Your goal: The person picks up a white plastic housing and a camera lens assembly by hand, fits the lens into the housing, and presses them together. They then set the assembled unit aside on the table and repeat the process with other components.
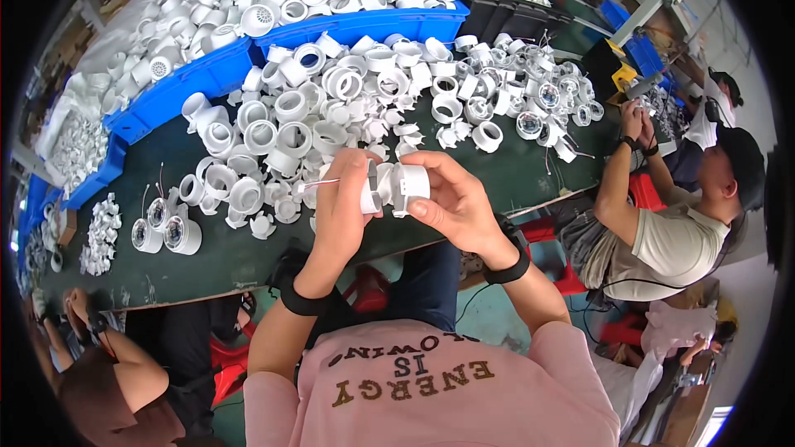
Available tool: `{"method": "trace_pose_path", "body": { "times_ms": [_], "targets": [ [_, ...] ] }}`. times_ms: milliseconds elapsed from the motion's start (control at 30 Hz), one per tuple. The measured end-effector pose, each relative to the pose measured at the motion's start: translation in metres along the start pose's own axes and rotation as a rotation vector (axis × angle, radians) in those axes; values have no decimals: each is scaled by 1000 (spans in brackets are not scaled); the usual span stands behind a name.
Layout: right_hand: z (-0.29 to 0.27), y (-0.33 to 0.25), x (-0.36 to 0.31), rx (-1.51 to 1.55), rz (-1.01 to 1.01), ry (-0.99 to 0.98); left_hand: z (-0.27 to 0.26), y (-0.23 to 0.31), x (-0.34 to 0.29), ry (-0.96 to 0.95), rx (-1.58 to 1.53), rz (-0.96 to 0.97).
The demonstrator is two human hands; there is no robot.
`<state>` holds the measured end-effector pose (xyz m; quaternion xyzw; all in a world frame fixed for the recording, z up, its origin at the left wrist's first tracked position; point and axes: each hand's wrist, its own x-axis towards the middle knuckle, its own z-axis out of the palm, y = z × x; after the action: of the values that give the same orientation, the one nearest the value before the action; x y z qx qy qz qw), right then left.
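My left hand (344,203) is closed on a white round housing (369,192), turned on its side, with thin wires and a small white connector (319,184) sticking out to the left. Fingers and thumb of my right hand (464,207) pinch a short white plastic cap (412,185). The two pieces face each other closely above the table's front edge; whether they touch I cannot tell. Just beyond my hands lies a heap of white plastic rings (291,106) and small white clips (377,126). Assembled lamp-like units with clear lenses (180,233) stand at the left.
Blue bins (364,26) full of white parts line the back of the dark green table (248,269). A black crate (505,16) stands at the back right. More lens units with wires (548,98) lie to the right. Other people (679,215) work at both sides.
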<state>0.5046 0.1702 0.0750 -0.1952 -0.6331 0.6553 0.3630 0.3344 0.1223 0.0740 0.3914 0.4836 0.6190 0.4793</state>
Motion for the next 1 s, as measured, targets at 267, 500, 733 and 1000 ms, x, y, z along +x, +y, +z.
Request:
{"method": "trace_pose_path", "body": {
  "times_ms": [267,500,733,1000],
  "targets": [
    [14,0,0,-239,21,77,5,-5,-10,-14,229,314],
    [22,-4,4,-327,-54,126,4,-2,-9,1,286,457],
    [27,-13,3,-537,-182,258,7,-7,-8,22,472,578],
    [38,-1,-3,-536,-278,191,6,-3,-22,52,446,532]
  ]
}}
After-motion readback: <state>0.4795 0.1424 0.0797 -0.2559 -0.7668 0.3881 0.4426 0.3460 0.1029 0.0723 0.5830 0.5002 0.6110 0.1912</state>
